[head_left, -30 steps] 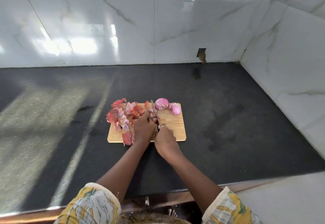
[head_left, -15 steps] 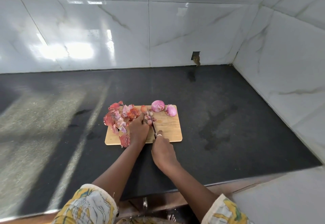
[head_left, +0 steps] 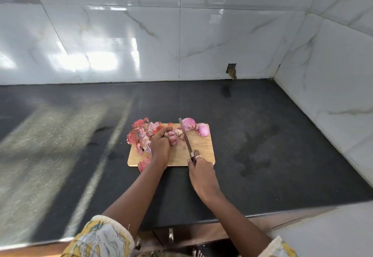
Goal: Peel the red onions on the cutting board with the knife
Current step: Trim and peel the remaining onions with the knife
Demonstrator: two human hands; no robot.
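sleeves [head_left: 101,238] of yellow printed cloth were seen at the near edge, with both forearms stretched out over a dark stone countertop [head_left: 262,135]. pale streaks of reflected light were spread across its left part, and darker smudges were seen on its right part. a wooden cutting board [head_left: 201,147] was laid flat near the middle of the countertop. at the board's near edge the right hand [head_left: 201,174] was closed round the handle of a knife [head_left: 185,135], with a ring [head_left: 198,157] worn on one finger. the blade was pointed away from the person, over the board. just left of the blade, a red onion [head_left: 173,137] was gripped on the board by the curled fingers of the left hand [head_left: 160,144]. onion skins [head_left: 141,135] were heaped on the board's left side, some hanging over its edge. two more onions [head_left: 188,124] were set near each other at the board's far right corner. beyond the countertop, glossy white marbled tiles [head_left: 141,45] were fitted on the back wall and on the right-hand wall [head_left: 333,95]. a small dark hole [head_left: 231,70] was cut low in the back wall.
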